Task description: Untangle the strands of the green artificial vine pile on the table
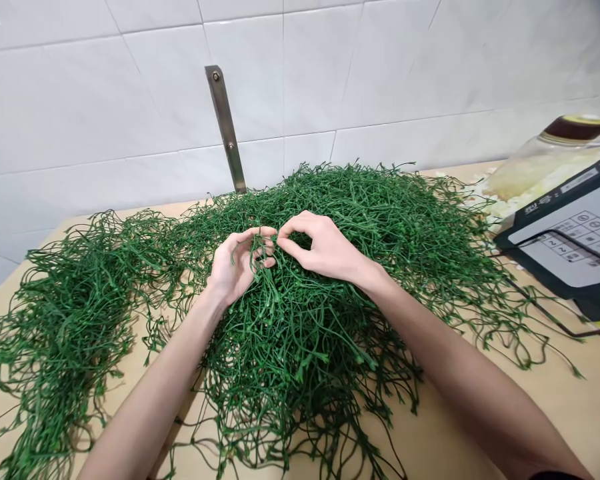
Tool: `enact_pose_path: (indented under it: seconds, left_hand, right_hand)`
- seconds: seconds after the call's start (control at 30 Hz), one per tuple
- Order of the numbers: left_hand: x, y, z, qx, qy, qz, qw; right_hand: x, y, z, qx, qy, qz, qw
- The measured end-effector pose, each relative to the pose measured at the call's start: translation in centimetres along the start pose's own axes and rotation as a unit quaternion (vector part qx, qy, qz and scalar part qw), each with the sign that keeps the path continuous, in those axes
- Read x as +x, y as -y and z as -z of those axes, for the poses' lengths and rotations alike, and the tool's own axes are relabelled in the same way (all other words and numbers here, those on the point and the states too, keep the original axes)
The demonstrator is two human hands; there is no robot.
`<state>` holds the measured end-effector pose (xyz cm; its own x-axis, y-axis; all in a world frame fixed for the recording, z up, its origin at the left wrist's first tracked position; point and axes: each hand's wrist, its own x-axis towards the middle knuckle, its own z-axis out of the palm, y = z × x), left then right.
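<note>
A large heap of thin green artificial-looking plant stems (300, 347), with small forked tips, spreads before me. Over its middle, my left hand (233, 267) curls its fingers around a few of these stems (259, 250), palm turned inward. Thumb and forefinger of my right hand (325, 247) pinch together right beside the left fingertips, at the end of a green stem. What lies exactly between the right fingertips is tiny and mostly covered. The two hands almost touch.
A second pile of green stems (75, 320) lies at the left on the wooden table (570, 413). At the right stand a clear jar with a dark lid (577, 130) and a tilted dark-framed panel (575, 233) with a black cord. A metal strip (225, 120) rises against the tiled wall (380, 73).
</note>
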<state>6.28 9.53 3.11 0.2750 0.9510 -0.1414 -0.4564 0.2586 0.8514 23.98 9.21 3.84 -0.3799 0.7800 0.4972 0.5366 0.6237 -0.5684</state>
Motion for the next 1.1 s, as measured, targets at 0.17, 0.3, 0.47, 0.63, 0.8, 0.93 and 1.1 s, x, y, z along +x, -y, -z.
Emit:
enact_pose_path:
  seconds: [0.17,0.3,0.47,0.63,0.8,0.93,1.1]
  left_hand:
    - [0.3,0.2,0.1,0.015,-0.011,-0.013,1.0]
    - [0.1,0.0,0.2,0.045,0.005,-0.045,0.998]
    - [-0.1,-0.4,0.2,0.078,0.028,-0.077,0.994]
    - [-0.1,-0.6,0.2,0.117,0.014,-0.119,0.986]
    - [-0.4,-0.7,0.4,0.182,0.019,-0.173,0.968]
    - [-0.5,-0.9,0.4,0.221,0.03,-0.195,0.955]
    - [-0.4,-0.7,0.4,0.225,0.031,-0.195,0.954]
  right_hand:
    - [0.3,0.3,0.7,0.088,-0.039,-0.107,0.99]
    - [0.4,0.8,1.3,0.216,0.011,-0.11,0.97]
    - [0.4,1.0,1.5,0.28,0.016,-0.148,0.948]
    - [0.2,1.0,1.6,0.179,0.046,-0.082,0.979]
    - [0.1,1.1,2.3,0.134,0.083,-0.061,0.986]
    - [0.2,1.2,3.1,0.17,0.117,-0.082,0.975]
    - [0.4,1.4,2.9,0.177,0.082,-0.131,0.972]
